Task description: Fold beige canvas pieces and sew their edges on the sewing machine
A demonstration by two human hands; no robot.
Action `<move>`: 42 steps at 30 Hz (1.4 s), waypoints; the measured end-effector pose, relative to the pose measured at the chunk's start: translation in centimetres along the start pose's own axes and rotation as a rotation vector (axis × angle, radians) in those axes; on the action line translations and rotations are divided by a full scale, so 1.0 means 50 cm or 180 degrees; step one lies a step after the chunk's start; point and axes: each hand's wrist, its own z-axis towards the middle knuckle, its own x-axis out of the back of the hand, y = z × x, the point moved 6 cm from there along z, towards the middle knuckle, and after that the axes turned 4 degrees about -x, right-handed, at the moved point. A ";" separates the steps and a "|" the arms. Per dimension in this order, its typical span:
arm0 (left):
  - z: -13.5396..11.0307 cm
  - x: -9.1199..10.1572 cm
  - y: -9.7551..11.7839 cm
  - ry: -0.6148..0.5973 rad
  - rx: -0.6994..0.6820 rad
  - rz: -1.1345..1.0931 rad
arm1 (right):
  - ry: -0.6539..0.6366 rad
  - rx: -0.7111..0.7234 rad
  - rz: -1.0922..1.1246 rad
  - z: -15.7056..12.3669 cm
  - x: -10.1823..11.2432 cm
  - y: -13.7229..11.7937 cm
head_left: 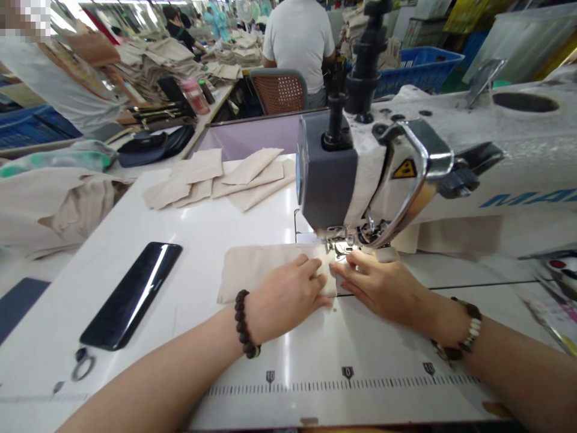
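Observation:
A beige fabric piece point(252, 267) lies flat on the white sewing machine table, its right edge at the needle area. My left hand point(288, 291) rests on that piece with fingers bent, pressing it near the right end. Close beside it, my right hand point(383, 285) holds the fabric's right edge, fingers together just in front of the presser foot point(342, 248). The fingertips partly cover the edge and the stitching spot. Above both hands stands the sewing machine head point(329, 174), its lamp lighting the needle area.
Several beige fabric pieces point(252, 174) lie behind on the table. A black phone point(130, 294) with a ring strap is at left, near a bundle of beige cloth point(58, 210). Scissors point(561, 267) sit at far right. A person in white point(297, 36) sits ahead; another stands at left.

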 end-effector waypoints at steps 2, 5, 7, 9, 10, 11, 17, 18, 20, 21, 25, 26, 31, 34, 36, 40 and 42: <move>0.002 0.001 0.000 0.0031 -0.0004 0.0008 | -0.0002 0.0000 0.0004 0.000 0.000 0.000; 0.002 0.002 -0.001 0.0062 0.0004 0.0009 | 0.0026 -0.0032 -0.0007 -0.001 -0.002 0.004; -0.001 0.000 0.001 0.0061 -0.0046 0.0011 | 0.0038 -0.0001 0.0025 -0.002 -0.002 0.005; -0.005 -0.003 0.010 0.0084 -0.0191 0.0022 | 0.0020 0.0137 0.0155 -0.005 -0.002 0.001; -0.007 -0.004 0.016 0.0114 -0.0279 0.0024 | -0.0010 0.0256 0.0252 -0.008 -0.001 -0.004; -0.009 -0.004 0.021 0.0152 -0.0357 0.0019 | -0.0045 0.0386 0.0354 -0.011 0.000 -0.011; -0.012 -0.001 0.040 0.0229 -0.0523 -0.0101 | -0.0176 0.0819 0.0597 -0.030 0.011 -0.041; -0.011 0.001 0.040 0.0234 -0.0525 -0.0085 | -0.0169 0.0788 0.0602 -0.031 0.011 -0.041; -0.011 0.001 0.038 0.0240 -0.0511 -0.0027 | -0.0132 0.0681 0.0607 -0.031 0.011 -0.038; -0.011 0.001 0.036 0.0236 -0.0506 0.0005 | -0.0112 0.0628 0.0604 -0.030 0.010 -0.036; -0.011 -0.001 0.030 0.0218 -0.0472 0.0076 | -0.0083 0.0467 0.0542 -0.028 0.003 -0.028; -0.010 -0.001 0.027 0.0224 -0.0456 0.0076 | -0.0081 0.0439 0.0526 -0.028 0.002 -0.026; -0.002 -0.002 0.010 0.0246 -0.0420 0.0067 | -0.0098 0.0251 0.0463 -0.017 -0.001 -0.017; 0.002 -0.004 -0.002 0.0300 -0.0438 0.0023 | -0.0132 0.0094 0.0480 -0.010 -0.002 -0.010; 0.003 -0.005 -0.011 0.0373 -0.0439 -0.0011 | -0.0160 -0.0023 0.0497 -0.005 -0.003 -0.005; 0.006 -0.005 -0.026 0.0513 -0.0376 -0.0061 | -0.0187 -0.0271 0.0524 0.000 -0.008 0.005; 0.010 -0.003 -0.032 0.0539 -0.0353 -0.0094 | -0.0200 -0.0364 0.0504 0.001 -0.011 0.008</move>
